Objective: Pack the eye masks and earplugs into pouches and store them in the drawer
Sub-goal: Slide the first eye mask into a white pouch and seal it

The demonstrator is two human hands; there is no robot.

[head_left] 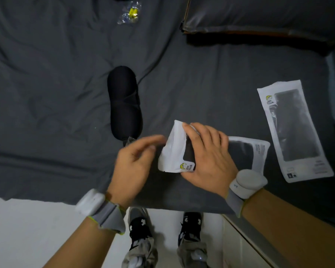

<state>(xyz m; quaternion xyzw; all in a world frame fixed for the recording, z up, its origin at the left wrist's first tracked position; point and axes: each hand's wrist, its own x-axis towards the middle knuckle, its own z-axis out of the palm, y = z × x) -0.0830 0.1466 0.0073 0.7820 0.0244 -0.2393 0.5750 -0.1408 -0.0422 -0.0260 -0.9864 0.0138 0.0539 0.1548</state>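
Holding a pouch (172, 151) on the bed (46, 93), your right hand (207, 153) pinches its mouth; left hand (135, 161) blurred, fingers loosely spread beside it. Eye mask (125, 103) just beyond; earplugs (131, 13) farther.

on the bed sheet (46, 74), an eye mask (125, 102) lies lengthwise near the middle. far behind it, by the far edge, sits a packet of earplugs (131, 13). a pillow (259, 18) lies at the far right. a pouch (294, 130) lies flat to the right, apart from the rest. near the front edge, a second pouch (174, 151) is under the right hand (207, 157), its open end lifted toward the left hand (135, 163), which is just left of it and just in front of the eye mask. two shoes (141, 227) stand on the floor (27, 229) in front of the bed.
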